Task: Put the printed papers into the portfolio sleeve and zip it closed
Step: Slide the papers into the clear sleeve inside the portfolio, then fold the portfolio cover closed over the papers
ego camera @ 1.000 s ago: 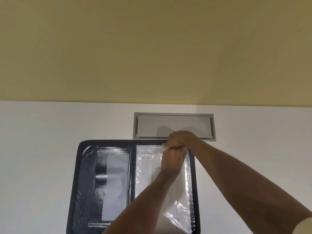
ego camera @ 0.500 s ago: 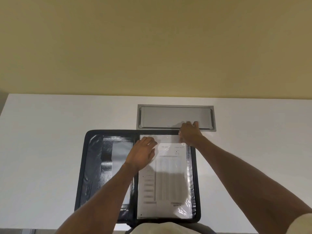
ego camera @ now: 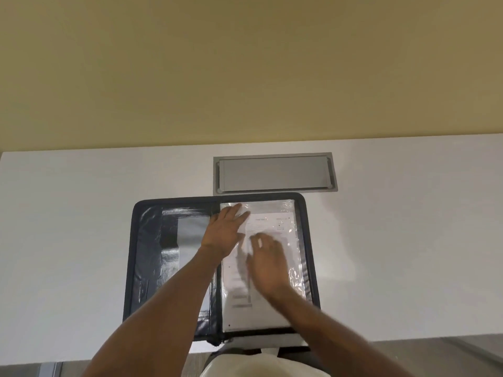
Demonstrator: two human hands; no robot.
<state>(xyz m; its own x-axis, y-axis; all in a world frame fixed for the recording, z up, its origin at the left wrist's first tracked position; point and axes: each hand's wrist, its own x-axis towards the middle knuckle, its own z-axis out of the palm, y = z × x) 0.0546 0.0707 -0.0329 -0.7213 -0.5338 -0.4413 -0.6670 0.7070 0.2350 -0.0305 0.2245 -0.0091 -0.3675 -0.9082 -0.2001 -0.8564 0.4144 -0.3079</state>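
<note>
Both the left hand (ego camera: pixel 223 232) and the blurred right hand (ego camera: pixel 268 261) lie flat and spread, gripping nothing, on the clear plastic sleeve (ego camera: pixel 295 278) over the white printed papers (ego camera: pixel 272 227) in the open black zip portfolio (ego camera: pixel 147 257). Insertion looks finished; folding and zipping come next. Print unreadable.
</note>
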